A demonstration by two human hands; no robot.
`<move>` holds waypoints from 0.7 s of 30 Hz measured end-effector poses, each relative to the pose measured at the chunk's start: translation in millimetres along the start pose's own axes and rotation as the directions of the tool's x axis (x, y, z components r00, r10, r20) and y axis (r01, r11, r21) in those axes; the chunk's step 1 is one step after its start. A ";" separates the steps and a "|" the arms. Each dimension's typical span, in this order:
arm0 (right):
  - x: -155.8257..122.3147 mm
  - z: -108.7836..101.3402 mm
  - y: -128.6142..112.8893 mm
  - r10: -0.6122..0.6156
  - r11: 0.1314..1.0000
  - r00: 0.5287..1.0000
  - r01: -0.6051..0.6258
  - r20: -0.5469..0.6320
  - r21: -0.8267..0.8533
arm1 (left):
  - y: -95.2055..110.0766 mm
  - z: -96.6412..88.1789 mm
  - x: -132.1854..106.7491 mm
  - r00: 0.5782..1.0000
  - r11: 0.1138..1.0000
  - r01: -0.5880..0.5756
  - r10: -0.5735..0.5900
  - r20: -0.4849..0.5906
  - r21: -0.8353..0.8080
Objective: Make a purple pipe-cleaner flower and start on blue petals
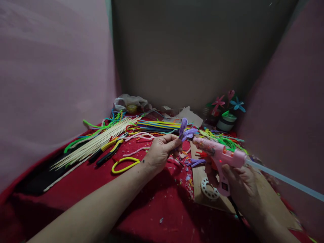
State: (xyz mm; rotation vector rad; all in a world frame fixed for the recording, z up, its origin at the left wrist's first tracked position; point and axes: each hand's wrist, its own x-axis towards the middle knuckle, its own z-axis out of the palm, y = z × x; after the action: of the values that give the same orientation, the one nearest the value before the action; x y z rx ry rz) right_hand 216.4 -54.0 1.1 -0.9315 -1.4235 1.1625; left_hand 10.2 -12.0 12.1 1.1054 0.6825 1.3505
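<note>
My left hand point(160, 152) is closed in a pinch on a purple pipe-cleaner flower point(185, 131), held up over the red cloth. My right hand point(240, 184) grips the handle of a pink glue gun point(219, 155), whose nozzle points left and sits right beside the purple flower. A clear glue stick point(283, 179) juts out of the gun's back toward the right. More purple petal pieces point(196, 162) lie on a cardboard sheet point(265, 199) under the gun.
On the red cloth point(152, 209) lie a bundle of bamboo skewers point(98, 143), yellow-handled pliers point(108, 150), a yellow loop point(125, 164) and several coloured pipe cleaners point(157, 125). Finished flowers stand in a pot point(226, 122) at the back right. A white round holder point(209, 189) lies on the cardboard.
</note>
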 end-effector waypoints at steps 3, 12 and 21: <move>-0.6 -1.7 1.8 0.011 1.000 1.000 -0.011 0.000 -0.016 | -0.4 0.2 0.1 1.000 1.000 -0.008 0.008 -0.004 0.002; -2.0 -4.4 5.1 0.001 1.000 1.000 0.000 0.026 -0.027 | -1.1 -0.8 0.1 1.000 1.000 -0.002 0.002 0.002 0.007; -0.7 1.5 -2.7 -0.036 0.996 0.999 0.037 0.007 -0.082 | -0.9 -0.5 -0.1 1.000 1.000 -0.007 0.007 -0.003 0.010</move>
State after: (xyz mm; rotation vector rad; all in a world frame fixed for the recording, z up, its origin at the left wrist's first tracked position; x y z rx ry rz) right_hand 215.1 -55.5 3.5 -0.9564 -1.4964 1.0868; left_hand 10.1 -11.8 11.1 1.1148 0.6883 1.3565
